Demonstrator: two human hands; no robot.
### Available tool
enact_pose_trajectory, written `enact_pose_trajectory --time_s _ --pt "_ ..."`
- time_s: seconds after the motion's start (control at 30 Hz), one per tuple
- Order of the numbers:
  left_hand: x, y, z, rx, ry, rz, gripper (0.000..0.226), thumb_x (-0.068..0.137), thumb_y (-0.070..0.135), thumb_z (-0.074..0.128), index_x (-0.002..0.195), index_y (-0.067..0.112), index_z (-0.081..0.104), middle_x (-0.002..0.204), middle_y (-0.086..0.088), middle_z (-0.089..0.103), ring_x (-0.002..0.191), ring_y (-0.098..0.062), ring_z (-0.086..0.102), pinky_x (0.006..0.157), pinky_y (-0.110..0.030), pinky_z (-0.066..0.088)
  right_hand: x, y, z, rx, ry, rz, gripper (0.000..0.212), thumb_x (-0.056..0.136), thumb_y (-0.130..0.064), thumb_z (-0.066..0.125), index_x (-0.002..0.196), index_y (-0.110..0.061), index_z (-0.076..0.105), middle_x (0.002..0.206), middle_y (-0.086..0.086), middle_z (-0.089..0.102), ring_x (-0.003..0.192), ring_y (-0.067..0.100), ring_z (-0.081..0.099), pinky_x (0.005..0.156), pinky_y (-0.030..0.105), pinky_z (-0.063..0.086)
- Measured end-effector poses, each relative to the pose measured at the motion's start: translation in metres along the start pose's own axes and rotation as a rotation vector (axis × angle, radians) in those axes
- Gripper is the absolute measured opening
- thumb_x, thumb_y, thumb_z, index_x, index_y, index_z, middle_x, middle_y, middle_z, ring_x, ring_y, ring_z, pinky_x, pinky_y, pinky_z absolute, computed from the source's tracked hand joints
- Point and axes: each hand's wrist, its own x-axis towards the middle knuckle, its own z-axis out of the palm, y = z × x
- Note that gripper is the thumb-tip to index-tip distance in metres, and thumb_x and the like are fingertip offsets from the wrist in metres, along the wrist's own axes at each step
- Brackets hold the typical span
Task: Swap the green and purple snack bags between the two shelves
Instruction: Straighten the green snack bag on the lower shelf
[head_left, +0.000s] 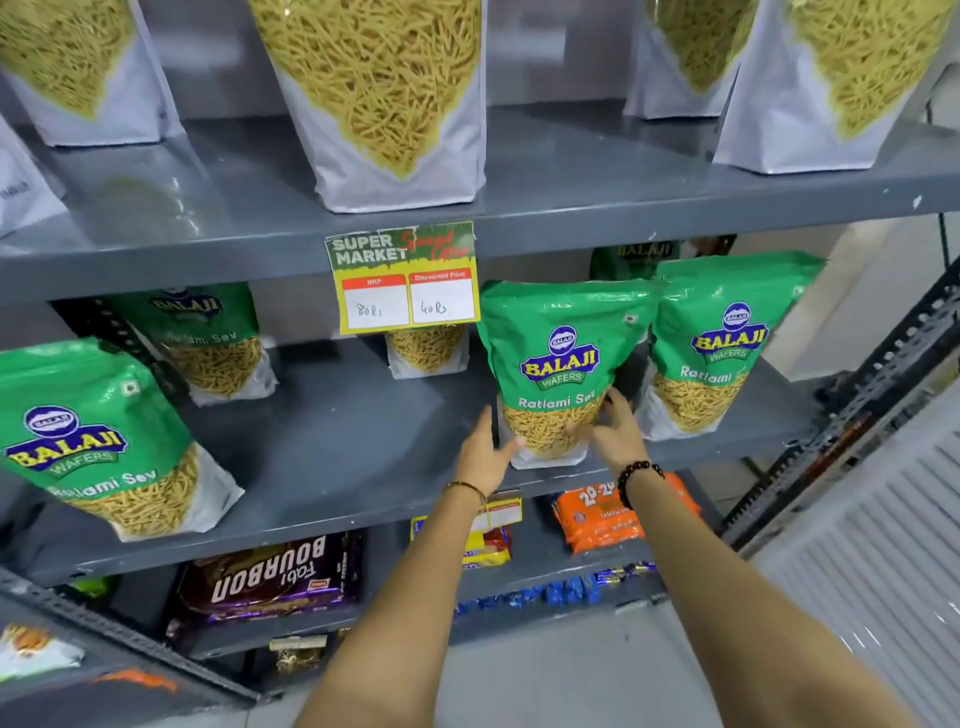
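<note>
Several green Balaji snack bags stand on the grey middle shelf (363, 457). One green snack bag (563, 353) stands upright near the shelf's front edge, between my two hands. My left hand (485, 452) is at its lower left edge, fingers apart, thumb touching the bag's base. My right hand (610, 431) wraps the lower right corner, thumb on the front. Another green bag (722, 338) stands close on the right, and two more are at the left (88, 431) and back left (208, 332). On the upper shelf stand white-bottomed bags (395, 104); their tops are out of frame, so their colour is hidden.
A supermarket price tag (405, 280) hangs from the upper shelf's edge, with a small bag (426, 353) behind it. The bottom shelf holds Bourbon biscuit packs (270, 577), orange packs (597, 519) and blue packets (545, 592). A perforated metal upright (857, 405) borders the right side.
</note>
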Motion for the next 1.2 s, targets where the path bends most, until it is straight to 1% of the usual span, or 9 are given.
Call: enact_pose_trajectory --time_s 0.13,0.23,0.3,0.47,0.53,0.67,0.8,0.93,1.2 --pt "0.001 -0.008 -0.016 -0.107 0.058 -0.038 0.065 0.076 0.015 0.070 0.132 0.006 0.036 0.137 -0.012 0.050 0.126 -0.027 0.046 0.103 -0.036 0.040 -0.003 0.002 0.022 0.003 -0.019 0.003 0.078 0.066 0.001 0.075 0.134 -0.009 0.037 0.137 0.012 0.048 0.126 0.027 0.044 0.106 0.049 0.038" --pt "-0.004 -0.024 -0.040 -0.169 0.183 -0.046 0.054 0.069 0.011 0.076 0.115 0.006 0.048 0.123 -0.014 0.060 0.105 -0.022 0.055 0.085 -0.028 0.042 -0.008 0.001 0.048 -0.030 -0.069 -0.012 0.072 0.065 -0.001 0.077 0.128 -0.006 0.044 0.131 0.014 0.052 0.121 0.027 0.048 0.101 0.042 0.041" --pt "-0.010 -0.036 -0.056 -0.184 0.257 -0.052 0.054 0.066 0.011 0.078 0.112 0.005 0.050 0.119 -0.014 0.061 0.101 -0.020 0.054 0.084 -0.030 0.044 -0.011 0.001 0.066 -0.040 -0.117 -0.016 0.065 0.065 0.000 0.076 0.123 -0.004 0.047 0.126 0.016 0.056 0.114 0.028 0.052 0.094 0.039 0.044" --pt "-0.022 -0.056 -0.082 -0.230 0.328 -0.052 0.052 0.063 0.011 0.080 0.107 0.009 0.053 0.112 -0.009 0.062 0.100 -0.018 0.054 0.086 -0.033 0.047 -0.014 0.006 0.091 -0.049 -0.186 -0.013 0.042 0.069 -0.001 0.074 0.105 -0.011 0.055 0.107 0.007 0.058 0.097 0.021 0.054 0.080 0.032 0.044" --pt "-0.025 -0.061 -0.086 -0.232 0.332 -0.051 0.053 0.063 0.010 0.080 0.109 0.009 0.054 0.110 -0.006 0.060 0.101 -0.018 0.053 0.087 -0.032 0.045 -0.013 0.010 0.094 -0.087 -0.200 -0.011 0.037 0.071 -0.001 0.072 0.099 -0.015 0.054 0.104 0.007 0.060 0.096 0.021 0.055 0.082 0.036 0.048" --pt "-0.029 -0.075 -0.081 -0.164 0.246 -0.116 0.054 0.068 0.008 0.076 0.117 0.010 0.053 0.120 -0.007 0.059 0.108 -0.019 0.051 0.092 -0.031 0.041 -0.014 0.022 0.095 -0.177 -0.266 0.022 0.043 0.070 -0.002 0.073 0.106 -0.014 0.053 0.118 0.012 0.062 0.112 0.029 0.054 0.098 0.046 0.045" --pt "-0.030 -0.084 -0.073 -0.113 0.253 -0.129 0.047 0.076 0.009 0.068 0.121 0.010 0.053 0.125 -0.011 0.061 0.114 -0.026 0.054 0.104 -0.039 0.040 -0.015 0.028 0.100 -0.258 -0.307 0.021 0.049 0.072 -0.003 0.071 0.116 -0.010 0.051 0.123 0.013 0.060 0.115 0.029 0.054 0.098 0.041 0.045" --pt "-0.030 -0.085 -0.074 -0.139 0.276 -0.153 0.042 0.083 0.003 0.058 0.123 0.007 0.049 0.127 -0.013 0.059 0.110 -0.020 0.053 0.094 -0.030 0.039 -0.015 0.025 0.105 -0.378 -0.288 0.016 0.049 0.073 -0.012 0.072 0.117 -0.010 0.050 0.121 0.011 0.062 0.107 0.027 0.057 0.087 0.033 0.045" --pt "-0.034 -0.089 -0.078 -0.176 0.294 -0.176 0.050 0.083 0.005 0.060 0.130 0.009 0.043 0.133 -0.013 0.054 0.123 -0.027 0.048 0.104 -0.041 0.037 -0.016 0.021 0.112 -0.481 -0.272 0.006 0.045 0.072 -0.017 0.074 0.110 -0.006 0.053 0.114 0.014 0.064 0.104 0.030 0.057 0.089 0.040 0.048"
